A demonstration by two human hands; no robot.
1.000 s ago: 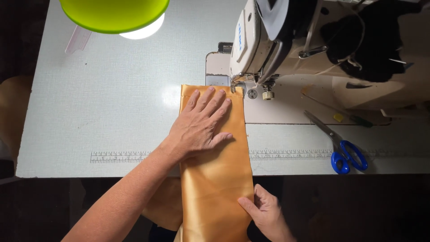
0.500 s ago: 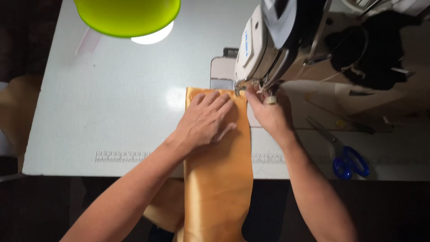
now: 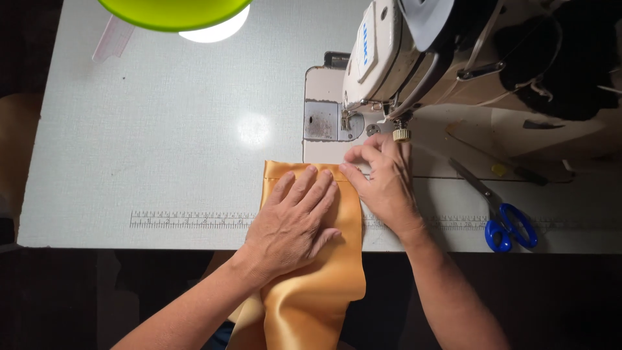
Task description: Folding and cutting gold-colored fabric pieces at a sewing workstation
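Near the table's (image 3: 162, 136) front edge, the left hand (image 3: 295, 220) pressed flat, open, on golden fabric (image 3: 311, 291); the right hand (image 3: 382, 185) pinched its far corner, nearer the sewing machine (image 3: 389, 71).

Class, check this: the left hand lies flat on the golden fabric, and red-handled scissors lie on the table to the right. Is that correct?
Not quite. In the head view the left hand does lie flat on the golden fabric, but the scissors on the table have blue handles, not red.
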